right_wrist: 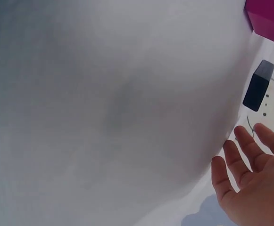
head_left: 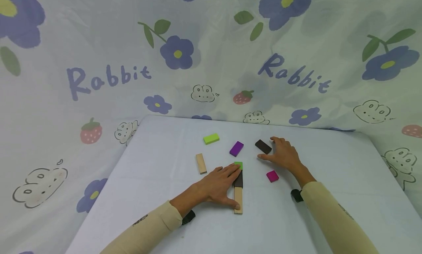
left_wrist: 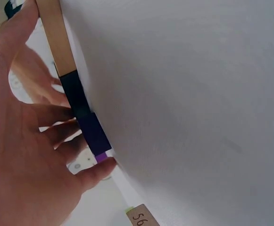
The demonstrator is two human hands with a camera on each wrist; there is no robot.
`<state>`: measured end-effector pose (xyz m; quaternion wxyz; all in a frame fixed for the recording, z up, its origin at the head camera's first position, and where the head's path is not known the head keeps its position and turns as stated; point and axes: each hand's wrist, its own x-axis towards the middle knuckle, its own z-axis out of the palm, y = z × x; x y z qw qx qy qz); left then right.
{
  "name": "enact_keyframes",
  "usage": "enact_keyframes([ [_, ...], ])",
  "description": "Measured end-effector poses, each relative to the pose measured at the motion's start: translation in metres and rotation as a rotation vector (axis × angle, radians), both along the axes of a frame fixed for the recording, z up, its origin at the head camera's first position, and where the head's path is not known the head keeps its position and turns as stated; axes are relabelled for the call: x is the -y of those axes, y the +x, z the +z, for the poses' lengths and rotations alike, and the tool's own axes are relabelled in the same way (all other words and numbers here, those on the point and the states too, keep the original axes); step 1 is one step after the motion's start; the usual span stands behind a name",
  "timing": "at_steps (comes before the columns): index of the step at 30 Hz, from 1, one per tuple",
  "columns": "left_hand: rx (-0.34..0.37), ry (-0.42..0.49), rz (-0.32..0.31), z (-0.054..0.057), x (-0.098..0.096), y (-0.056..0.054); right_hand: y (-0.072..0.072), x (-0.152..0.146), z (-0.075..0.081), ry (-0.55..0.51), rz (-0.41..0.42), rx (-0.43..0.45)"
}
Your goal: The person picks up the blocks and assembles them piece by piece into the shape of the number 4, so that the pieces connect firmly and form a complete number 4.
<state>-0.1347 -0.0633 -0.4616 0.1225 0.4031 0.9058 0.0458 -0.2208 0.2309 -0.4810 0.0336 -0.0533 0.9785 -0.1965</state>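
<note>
A straight row on the white table holds a light wooden block (head_left: pixel 238 197), a black block (head_left: pixel 238 180) and a green-topped block (head_left: pixel 239 164). My left hand (head_left: pixel 215 184) lies along the row's left side, thumb at the wooden block and fingertips at the green end. In the left wrist view its fingers are fairly straight, and a dark blue block face (left_wrist: pixel 95 134) shows past the black block. My right hand (head_left: pixel 284 153), fingers spread, hovers just right of a loose dark brown block (head_left: pixel 263 146); a gap shows between them in the right wrist view.
Loose blocks lie around the row: a magenta one (head_left: pixel 272 176) to its right, a purple one (head_left: pixel 236 149) beyond it, a lime one (head_left: pixel 211 138) farther back and a wooden one (head_left: pixel 201 164) to its left. A patterned curtain (head_left: pixel 211 74) hangs behind the table.
</note>
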Motion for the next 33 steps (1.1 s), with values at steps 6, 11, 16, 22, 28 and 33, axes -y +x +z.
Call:
enact_keyframes([
  [6, 0.001, 0.000, -0.001, -0.001, 0.000, 0.000, -0.001, 0.002, 0.002, 0.013, -0.012, 0.010],
  [11, 0.002, -0.003, -0.002, -0.001, 0.000, 0.000, -0.002, 0.004, 0.002, 0.027, -0.023, 0.011],
  [16, -0.001, -0.013, -0.001, -0.002, -0.001, 0.000, -0.004, 0.005, 0.000, 0.026, -0.029, 0.005],
  [22, -0.007, -0.008, -0.004, -0.004, -0.001, 0.000, -0.007, 0.008, 0.001, 0.029, -0.020, 0.008],
  [28, -0.009, -0.012, -0.004, -0.003, -0.001, -0.001, -0.008, 0.010, 0.001, 0.008, -0.022, 0.014],
  [33, -0.010, -0.016, -0.001, -0.001, -0.001, 0.000, -0.009, 0.011, 0.000, -0.018, -0.019, 0.035],
])
